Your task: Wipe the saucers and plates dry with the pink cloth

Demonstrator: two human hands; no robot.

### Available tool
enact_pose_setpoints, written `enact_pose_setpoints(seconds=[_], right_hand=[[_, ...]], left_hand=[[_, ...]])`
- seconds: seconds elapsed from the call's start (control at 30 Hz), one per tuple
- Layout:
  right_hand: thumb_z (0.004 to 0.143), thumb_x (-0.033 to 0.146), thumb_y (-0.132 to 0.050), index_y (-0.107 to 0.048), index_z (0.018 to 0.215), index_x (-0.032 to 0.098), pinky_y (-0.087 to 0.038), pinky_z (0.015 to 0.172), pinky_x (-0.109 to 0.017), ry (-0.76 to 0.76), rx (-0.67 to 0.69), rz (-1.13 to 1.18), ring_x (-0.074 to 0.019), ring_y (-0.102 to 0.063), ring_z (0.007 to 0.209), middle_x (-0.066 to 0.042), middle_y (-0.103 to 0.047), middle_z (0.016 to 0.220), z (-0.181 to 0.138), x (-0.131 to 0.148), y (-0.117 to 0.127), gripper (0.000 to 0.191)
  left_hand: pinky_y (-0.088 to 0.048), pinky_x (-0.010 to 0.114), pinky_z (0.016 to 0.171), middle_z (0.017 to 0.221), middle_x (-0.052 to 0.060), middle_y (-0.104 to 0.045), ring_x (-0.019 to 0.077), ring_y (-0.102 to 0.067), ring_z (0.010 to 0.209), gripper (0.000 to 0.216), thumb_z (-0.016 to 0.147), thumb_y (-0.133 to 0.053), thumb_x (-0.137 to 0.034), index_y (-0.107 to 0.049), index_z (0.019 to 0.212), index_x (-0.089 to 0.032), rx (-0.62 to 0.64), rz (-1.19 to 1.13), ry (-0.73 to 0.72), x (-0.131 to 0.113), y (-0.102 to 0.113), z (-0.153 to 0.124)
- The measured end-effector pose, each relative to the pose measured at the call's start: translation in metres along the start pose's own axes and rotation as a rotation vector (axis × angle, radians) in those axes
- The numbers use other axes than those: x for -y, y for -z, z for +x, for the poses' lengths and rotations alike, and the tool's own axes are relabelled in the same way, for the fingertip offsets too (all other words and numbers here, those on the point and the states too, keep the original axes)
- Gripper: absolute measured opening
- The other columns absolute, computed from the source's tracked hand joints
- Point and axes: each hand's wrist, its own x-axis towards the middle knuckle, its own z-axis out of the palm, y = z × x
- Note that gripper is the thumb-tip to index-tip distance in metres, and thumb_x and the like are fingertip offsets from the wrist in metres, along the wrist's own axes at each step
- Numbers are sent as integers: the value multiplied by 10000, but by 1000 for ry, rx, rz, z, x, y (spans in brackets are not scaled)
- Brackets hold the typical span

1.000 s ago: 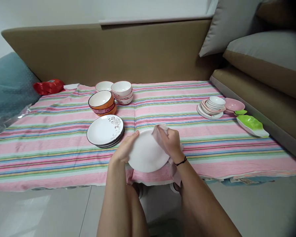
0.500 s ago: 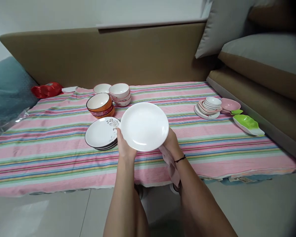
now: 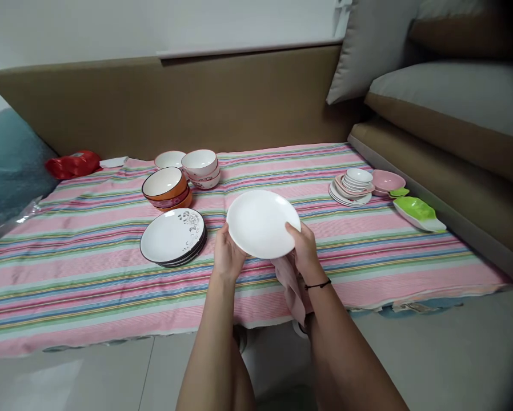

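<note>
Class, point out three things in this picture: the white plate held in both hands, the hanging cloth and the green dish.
White plate (image 3: 263, 224): head view, middle of its visible face.
Hanging cloth (image 3: 289, 287): head view, middle of its dangling length.
Green dish (image 3: 416, 209): head view, its green inside.

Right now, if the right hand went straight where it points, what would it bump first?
The white plate, which the right hand is holding. Past that, maybe the brown backrest, though depth is hard to judge.

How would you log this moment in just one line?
left hand: gripping white plate; right hand: gripping white plate; cloth: hanging below right hand; left side: flowered plates, stacked; right side: small bowls, stacked
</note>
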Motion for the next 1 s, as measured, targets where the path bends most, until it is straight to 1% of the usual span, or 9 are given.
enact_pose_setpoints(seconds=[0.07, 0.13, 0.2, 0.27, 0.37, 0.53, 0.67, 0.83, 1.0], right_hand=[[662, 413, -728, -656, 995, 149, -497, 631, -329, 55, -68, 49, -245, -616, 823, -79, -680, 938, 3, 3, 6, 431], [679, 419, -717, -661, 970, 149, -487, 620, -312, 146, -91, 42, -223, -607, 796, -67, -676, 907, 3, 7, 10, 401], [691, 429, -712, -665, 911, 143, -464, 589, -283, 219, -97, -7, -200, -587, 757, -54, -665, 846, 1, 10, 12, 364], [699, 435, -709, -664, 869, 137, -444, 572, -268, 258, -103, -38, -182, -564, 726, -42, -648, 795, 0, 11, 12, 347], [704, 436, -708, -666, 872, 135, -445, 591, -274, 258, -97, -25, -176, -552, 724, -36, -636, 788, 0, 10, 11, 347], [722, 431, -695, -660, 830, 133, -432, 570, -267, 233, -58, -83, -180, -545, 714, -36, -621, 760, 0, 11, 11, 319], [734, 443, -680, -657, 840, 135, -432, 562, -272, 223, -37, -97, -194, -543, 735, -43, -611, 768, -1, 11, 10, 327], [726, 443, -686, -648, 807, 135, -425, 553, -267, 215, -49, -98, -189, -536, 720, -39, -599, 748, 1, 10, 9, 321], [716, 444, -692, -644, 804, 137, -426, 557, -264, 216, -50, -88, -191, -548, 723, -40, -612, 758, 2, 9, 9, 323]], left_hand=[[-517, 305, 737, 1107, 51, -650, 239, -595, 1002, 419, 758, -604, -377, -595, 1139, -203, -17, 171, -26, 2, 3, 3], [-494, 254, 655, 1030, 45, -656, 198, -605, 887, 424, 707, -669, -351, -600, 1092, -189, -46, 306, -27, 6, 4, 6], [-475, 235, 621, 1018, 40, -651, 176, -604, 830, 474, 665, -712, -346, -581, 1094, -193, -60, 325, -27, 11, 3, 7], [-471, 232, 629, 1059, 36, -641, 173, -608, 848, 535, 635, -737, -326, -547, 1124, -214, -61, 271, -56, 16, 0, 6], [-478, 240, 670, 1069, 35, -632, 185, -608, 903, 595, 601, -754, -273, -510, 1142, -224, -71, 245, -121, 22, -3, 5], [-499, 306, 740, 1120, 64, -605, 241, -587, 992, 630, 597, -732, -247, -477, 1172, -220, -92, 345, -238, 21, -3, 2], [-503, 337, 773, 1177, 77, -577, 268, -563, 1050, 625, 627, -693, -251, -468, 1210, -228, -67, 414, -242, 17, -2, 0], [-497, 340, 800, 1202, 75, -568, 267, -552, 1071, 642, 637, -679, -243, -454, 1238, -234, -65, 439, -258, 17, 2, 1], [-500, 334, 782, 1194, 80, -567, 267, -550, 1058, 671, 637, -676, -222, -439, 1265, -231, -50, 462, -295, 20, 7, 4]])
